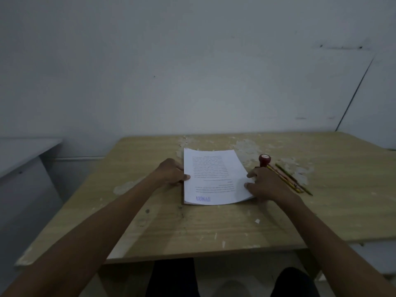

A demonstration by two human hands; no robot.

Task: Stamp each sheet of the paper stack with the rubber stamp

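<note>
A stack of white printed paper (214, 174) lies on the wooden table (214, 228), its text upside down to me. A blue stamp mark (203, 199) shows on the top sheet near its front edge. My left hand (171, 171) rests at the stack's left edge with the thumb on the paper. My right hand (265, 184) grips the right edge, fingers on the top sheet, whose corner curls up slightly. The rubber stamp (264, 160), dark red with a round top, stands upright just beyond my right hand; neither hand touches it.
Two or three pencils (289, 179) lie diagonally to the right of my right hand. The table surface is worn with pale chipped patches at the back. A grey wall rises behind it, and a grey desk (21, 155) stands at the left.
</note>
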